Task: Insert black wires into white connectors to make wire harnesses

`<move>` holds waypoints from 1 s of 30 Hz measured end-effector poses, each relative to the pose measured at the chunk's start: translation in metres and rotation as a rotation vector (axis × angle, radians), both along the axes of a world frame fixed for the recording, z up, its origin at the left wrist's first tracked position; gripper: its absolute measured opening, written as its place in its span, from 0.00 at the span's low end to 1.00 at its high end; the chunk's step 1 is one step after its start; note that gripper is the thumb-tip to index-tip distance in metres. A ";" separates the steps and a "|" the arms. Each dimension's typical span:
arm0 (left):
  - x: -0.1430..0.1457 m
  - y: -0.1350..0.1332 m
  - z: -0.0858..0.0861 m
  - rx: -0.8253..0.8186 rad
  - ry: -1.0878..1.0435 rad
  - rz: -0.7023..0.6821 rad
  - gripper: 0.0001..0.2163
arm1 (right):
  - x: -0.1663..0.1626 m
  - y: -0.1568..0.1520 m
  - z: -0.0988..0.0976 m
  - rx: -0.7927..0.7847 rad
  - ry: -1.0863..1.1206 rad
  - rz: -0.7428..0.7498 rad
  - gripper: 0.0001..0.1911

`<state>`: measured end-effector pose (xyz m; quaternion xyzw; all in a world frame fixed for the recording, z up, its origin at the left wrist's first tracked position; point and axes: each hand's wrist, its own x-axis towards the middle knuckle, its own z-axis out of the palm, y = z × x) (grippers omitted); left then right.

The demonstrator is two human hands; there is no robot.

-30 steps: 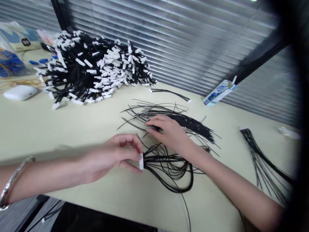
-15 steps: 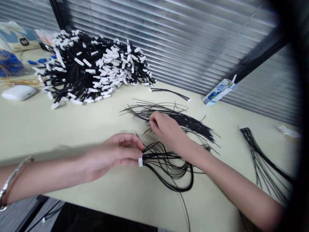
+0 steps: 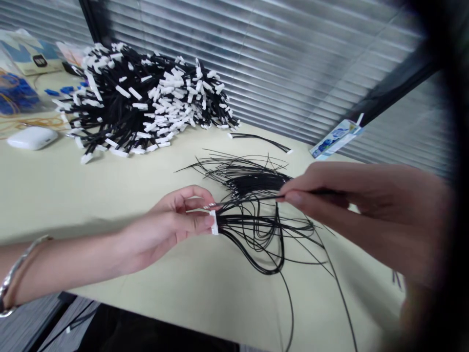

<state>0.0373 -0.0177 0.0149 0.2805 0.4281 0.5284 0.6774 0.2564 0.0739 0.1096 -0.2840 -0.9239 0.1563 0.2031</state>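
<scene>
I read the step in hand as threading: my left hand (image 3: 172,225) pinches a small white plug (image 3: 214,223) between thumb and forefinger, just above the table (image 3: 110,195), and a fan of thin black wires (image 3: 264,239) already runs out of it, looping down onto the tabletop. My right hand (image 3: 366,205), raised close to the camera, is closed on a single wire (image 3: 249,199) between thumb and fingertip. The wire's bare silvery tip sits just beside the plug's top edge, but I cannot tell whether it touches.

In my judgement, seating that tip would call for a fine, straight push along the wire's line, with the plug held steady and the looped strands kept out of the way.

The wires are glossy, springy and hair-thin, and they hold curves instead of lying flat. The plug is hard, matte plastic, a narrow rectangular block. Behind the plug, loose wires (image 3: 242,171) lie spread on the smooth, pale table. Farther back, a bristling heap of finished cables (image 3: 146,102) shows black strands capped with white ends. A metal bracelet (image 3: 18,266) circles my left wrist.
</scene>
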 end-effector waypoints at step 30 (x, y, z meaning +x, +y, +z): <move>0.000 -0.002 -0.001 0.065 0.003 -0.005 0.09 | -0.010 -0.018 -0.013 0.009 -0.217 0.073 0.07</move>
